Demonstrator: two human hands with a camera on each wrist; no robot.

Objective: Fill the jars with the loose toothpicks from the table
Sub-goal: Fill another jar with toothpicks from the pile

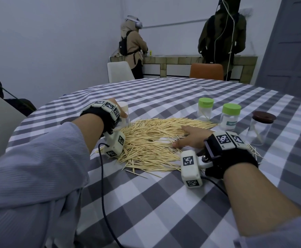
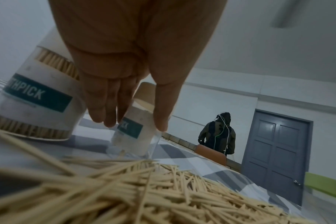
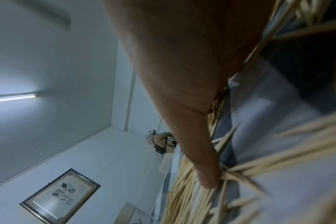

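The right hand (image 1: 190, 139) is laid flat on the toothpicks (image 1: 151, 140) at the pile's 3 o'clock edge, with the fingers (image 1: 186, 129) straight and the thumb spread wide. The pale heap is scattered mid-tabletop (image 1: 164, 203). At its 10 o'clock a clear jar (image 1: 125, 122) is flanked by the left hand (image 2: 125, 68), fingers straight and together; a grip cannot be told. Two green-lidded jars (image 1: 206, 109) and a brown-lidded jar (image 1: 258, 129) are stood around 2 o'clock.

On the big jar (image 2: 29, 118), a teal label (image 2: 38, 97) reads "THPICK"; the smaller jar (image 2: 128, 141) shows "ICK".
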